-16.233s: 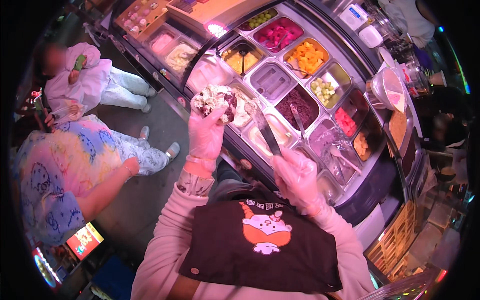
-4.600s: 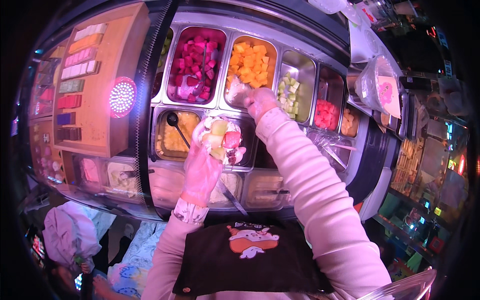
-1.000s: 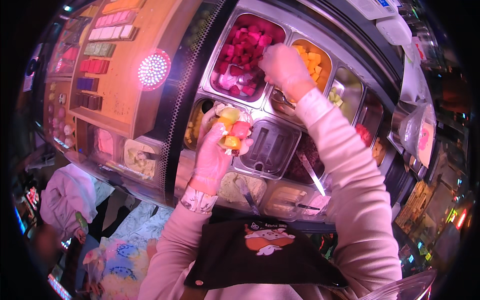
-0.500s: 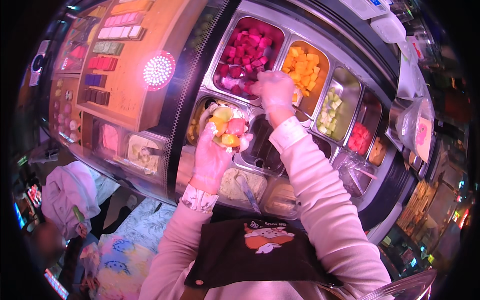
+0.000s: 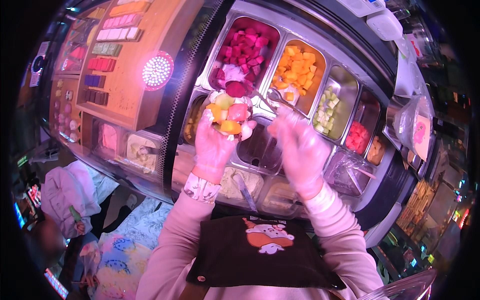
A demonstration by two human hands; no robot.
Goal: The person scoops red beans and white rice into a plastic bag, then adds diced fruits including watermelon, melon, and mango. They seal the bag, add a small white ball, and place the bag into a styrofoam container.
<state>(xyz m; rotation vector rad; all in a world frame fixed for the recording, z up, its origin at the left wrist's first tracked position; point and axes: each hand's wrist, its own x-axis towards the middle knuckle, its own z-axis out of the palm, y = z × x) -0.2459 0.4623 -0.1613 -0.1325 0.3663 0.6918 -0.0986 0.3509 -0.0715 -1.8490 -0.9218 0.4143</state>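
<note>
My gloved left hand (image 5: 212,150) is closed around a fruit-topped cream dessert (image 5: 230,114), holding it above the metal pans. Orange, pale green and pink fruit pieces sit in its white cream. At its far edge rests a deep red dragon fruit piece (image 5: 236,89). To the right, my gloved right hand (image 5: 302,150) is smeared by motion, its fingers stretched out with nothing visible in them. It hovers over the pans beside a dark, lidded-looking pan (image 5: 260,150). Beyond the dessert lies a pan of dragon fruit cubes (image 5: 246,46).
Mango cubes (image 5: 297,67) fill a pan with a spoon (image 5: 276,95) at its near end. Farther right are pans of pale green cubes (image 5: 326,112) and red cubes (image 5: 358,137). Cream tubs (image 5: 242,185) stand nearest me. A display case (image 5: 135,90) borders the left; a person (image 5: 70,195) stands beyond.
My right hand has pulled back from the dragon fruit pan toward me and to the right. A deep red dragon fruit piece now shows on the dessert. My left hand has barely moved.
</note>
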